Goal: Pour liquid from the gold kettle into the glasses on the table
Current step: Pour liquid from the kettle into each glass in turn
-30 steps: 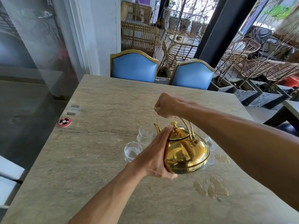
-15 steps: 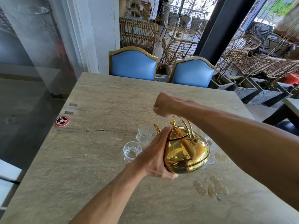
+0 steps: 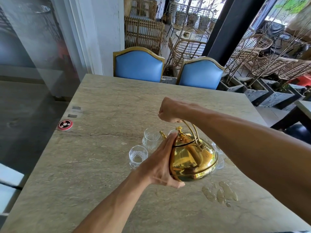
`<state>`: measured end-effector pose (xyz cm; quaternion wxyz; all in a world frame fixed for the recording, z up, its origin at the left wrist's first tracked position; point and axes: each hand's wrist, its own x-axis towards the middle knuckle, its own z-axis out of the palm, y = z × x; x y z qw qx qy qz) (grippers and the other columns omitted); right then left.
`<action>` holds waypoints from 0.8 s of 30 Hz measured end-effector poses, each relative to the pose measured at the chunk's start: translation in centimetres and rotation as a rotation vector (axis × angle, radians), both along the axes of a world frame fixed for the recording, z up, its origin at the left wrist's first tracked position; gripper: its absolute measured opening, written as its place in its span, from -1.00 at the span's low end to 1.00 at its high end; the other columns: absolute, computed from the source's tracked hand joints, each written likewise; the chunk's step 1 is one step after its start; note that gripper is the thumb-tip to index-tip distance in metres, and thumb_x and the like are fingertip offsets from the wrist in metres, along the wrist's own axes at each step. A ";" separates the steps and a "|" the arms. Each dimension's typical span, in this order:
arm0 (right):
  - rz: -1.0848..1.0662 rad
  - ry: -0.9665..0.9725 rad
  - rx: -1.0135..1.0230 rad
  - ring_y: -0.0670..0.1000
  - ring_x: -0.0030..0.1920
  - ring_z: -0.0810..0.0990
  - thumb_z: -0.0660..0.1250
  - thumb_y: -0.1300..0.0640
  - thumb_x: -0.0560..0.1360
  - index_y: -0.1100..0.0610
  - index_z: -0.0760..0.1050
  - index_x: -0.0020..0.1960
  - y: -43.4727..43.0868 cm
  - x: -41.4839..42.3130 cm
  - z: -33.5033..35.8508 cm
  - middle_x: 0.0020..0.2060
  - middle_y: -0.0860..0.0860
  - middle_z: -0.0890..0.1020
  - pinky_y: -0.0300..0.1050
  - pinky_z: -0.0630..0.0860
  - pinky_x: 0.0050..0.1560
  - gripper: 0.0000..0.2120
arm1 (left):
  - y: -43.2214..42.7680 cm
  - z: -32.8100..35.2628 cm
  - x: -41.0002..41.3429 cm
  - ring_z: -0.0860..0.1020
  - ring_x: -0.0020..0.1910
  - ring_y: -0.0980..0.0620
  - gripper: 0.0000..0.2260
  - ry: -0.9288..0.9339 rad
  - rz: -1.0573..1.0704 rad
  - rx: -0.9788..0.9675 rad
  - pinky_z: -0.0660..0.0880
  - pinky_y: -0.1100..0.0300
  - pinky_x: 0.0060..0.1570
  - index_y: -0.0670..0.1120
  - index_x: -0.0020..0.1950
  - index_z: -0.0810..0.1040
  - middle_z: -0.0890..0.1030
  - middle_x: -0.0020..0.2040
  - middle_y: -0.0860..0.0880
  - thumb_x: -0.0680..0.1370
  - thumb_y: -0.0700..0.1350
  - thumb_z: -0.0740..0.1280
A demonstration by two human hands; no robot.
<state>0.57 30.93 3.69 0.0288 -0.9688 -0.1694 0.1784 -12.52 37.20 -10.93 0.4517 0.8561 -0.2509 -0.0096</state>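
Observation:
A shiny gold kettle is held over the stone table, tilted away from me with its spout toward a clear glass. My right hand is closed around the top of the kettle's wire handle. My left hand presses flat against the kettle's left side and underside. A second clear glass stands just left of my left hand. More glass shows partly behind the kettle on the right. I cannot see any stream of liquid.
A spill of liquid lies on the table near the front right. A round red and black button sits near the left edge. Two blue chairs stand at the far side. A second table is at the right.
The kettle and both hands hold nearly the same pose; the view has shifted slightly.

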 end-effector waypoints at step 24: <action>0.026 0.003 -0.044 0.02 -0.40 0.59 0.26 0.19 0.57 0.15 0.51 -0.12 -0.1 -0.3 0.9 -0.36 0.07 0.63 -0.10 0.50 -0.32 -0.89 | -0.2 0.7 -0.2 -0.02 0.69 -0.06 0.41 0.034 0.009 -0.003 0.12 0.01 0.62 -0.07 0.67 -0.26 -0.03 0.69 -0.10 0.20 0.13 0.73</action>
